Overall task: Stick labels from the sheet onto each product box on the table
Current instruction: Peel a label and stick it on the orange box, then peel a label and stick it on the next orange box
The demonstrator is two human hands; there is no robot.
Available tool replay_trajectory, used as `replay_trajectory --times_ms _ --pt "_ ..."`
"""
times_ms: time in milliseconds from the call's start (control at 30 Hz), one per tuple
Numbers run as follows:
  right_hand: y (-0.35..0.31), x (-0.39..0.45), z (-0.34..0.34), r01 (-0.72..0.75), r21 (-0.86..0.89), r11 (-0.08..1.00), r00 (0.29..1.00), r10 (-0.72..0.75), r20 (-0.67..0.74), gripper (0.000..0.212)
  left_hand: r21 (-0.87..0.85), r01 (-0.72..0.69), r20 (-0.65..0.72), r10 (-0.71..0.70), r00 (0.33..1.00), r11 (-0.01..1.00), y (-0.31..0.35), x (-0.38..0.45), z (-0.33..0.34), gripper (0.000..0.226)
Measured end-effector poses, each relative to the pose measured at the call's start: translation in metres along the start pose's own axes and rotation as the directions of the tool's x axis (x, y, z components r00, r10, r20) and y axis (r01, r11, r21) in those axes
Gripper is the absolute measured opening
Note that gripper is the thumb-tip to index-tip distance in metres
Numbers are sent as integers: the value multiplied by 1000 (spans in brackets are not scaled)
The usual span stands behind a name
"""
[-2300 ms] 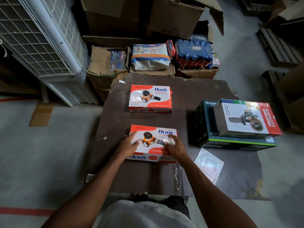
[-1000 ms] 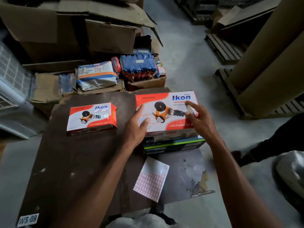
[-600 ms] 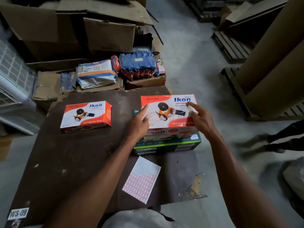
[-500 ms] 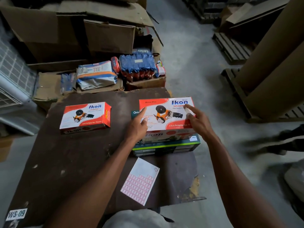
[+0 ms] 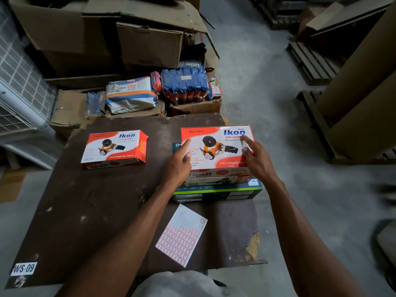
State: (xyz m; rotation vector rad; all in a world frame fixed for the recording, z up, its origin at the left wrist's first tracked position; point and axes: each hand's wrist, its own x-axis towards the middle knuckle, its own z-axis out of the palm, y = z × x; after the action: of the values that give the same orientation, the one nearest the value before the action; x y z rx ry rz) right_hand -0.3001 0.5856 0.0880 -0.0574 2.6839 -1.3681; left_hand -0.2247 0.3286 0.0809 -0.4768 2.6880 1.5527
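A red and white Ikon tape dispenser box (image 5: 216,146) lies on top of a stack at the right of the brown table (image 5: 96,200). Under it a white box (image 5: 214,180) shows as a thin strip, and a dark green box (image 5: 216,190) is at the bottom. My left hand (image 5: 177,168) rests on the top box's left edge with its fingers stretched out. My right hand (image 5: 257,159) touches the box's right side, index finger beside a small white label (image 5: 244,143). A second Ikon box (image 5: 114,147) sits alone at the left. The label sheet (image 5: 182,234) lies near the front edge.
Behind the table are cardboard cartons (image 5: 147,43) and wrapped packs (image 5: 184,84). A white grilled appliance (image 5: 19,86) stands at the left. Wooden pallets (image 5: 310,61) and big cardboard rolls (image 5: 364,82) fill the right. A WS-09 tag (image 5: 23,268) marks the table's front left corner.
Both hands lifted the near Ikon box from the table's front, carried it right and set it on the stack. The view turned right with it.
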Motion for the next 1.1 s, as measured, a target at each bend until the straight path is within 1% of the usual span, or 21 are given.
replay_trajectory --times_ms 100,200,367,400,467,500,567,633,667,733,767,800,833,867,967,1033,1100 --pt "1 -1 1 -8 -32 999 1000 8 -13 46 5 -10 12 10 1000 1000 -1 1 0 51" --pt "0 -4 1 -8 -23 1000 1000 7 -19 47 5 -21 25 20 999 1000 -2 1 -1 53" --pt "0 -6 2 -40 -82 996 997 34 -64 53 18 -38 34 38 999 999 -7 2 -3 60" --pt "0 -7 2 -53 -121 991 996 44 -73 55 8 -47 37 46 998 999 -7 1 -4 62" --pt "-1 -11 2 -53 -241 969 995 29 -100 56 -30 -70 43 71 997 997 -10 -1 -7 66" --pt "-4 -16 2 -46 -271 961 993 15 -115 55 -59 -66 38 69 997 996 -12 -1 -11 67" --pt "-15 -33 5 -12 -245 969 986 -30 -166 57 -81 -66 -16 65 998 995 -17 -5 -19 68" --pt "-31 -57 13 44 -169 985 958 -89 -272 55 -72 -113 -117 104 988 991 -20 -17 -28 65" --pt "-39 -69 19 70 -117 991 933 -107 -343 50 -91 -138 -157 123 980 986 -22 -27 -32 62" --pt "-55 -95 36 144 -26 989 855 -138 -500 38 -159 -152 -202 119 972 976 -28 -50 -40 58" --pt "-63 -108 47 187 -3 982 813 -156 -560 33 -187 -146 -219 103 970 971 -34 -62 -43 56" --pt "-70 -120 59 224 9 975 787 -175 -592 30 -213 -131 -231 81 970 968 -43 -73 -46 55" --pt "-76 -132 72 257 15 966 779 -198 -594 28 -238 -108 -234 51 971 965 -54 -82 -49 53" --pt "-81 -142 86 286 29 958 797 -221 -563 26 -258 -83 -229 23 973 963 -66 -92 -52 52" --pt "-94 -162 131 332 109 937 886 -270 -376 27 -289 -5 -177 -48 983 957 -106 -117 -68 52" --pt "-101 -169 163 330 164 930 923 -282 -262 28 -325 30 -163 -87 983 945 -131 -132 -85 52" --pt "-107 -174 195 292 203 935 952 -262 -159 31 -338 74 -161 -135 978 938 -156 -143 -107 50"
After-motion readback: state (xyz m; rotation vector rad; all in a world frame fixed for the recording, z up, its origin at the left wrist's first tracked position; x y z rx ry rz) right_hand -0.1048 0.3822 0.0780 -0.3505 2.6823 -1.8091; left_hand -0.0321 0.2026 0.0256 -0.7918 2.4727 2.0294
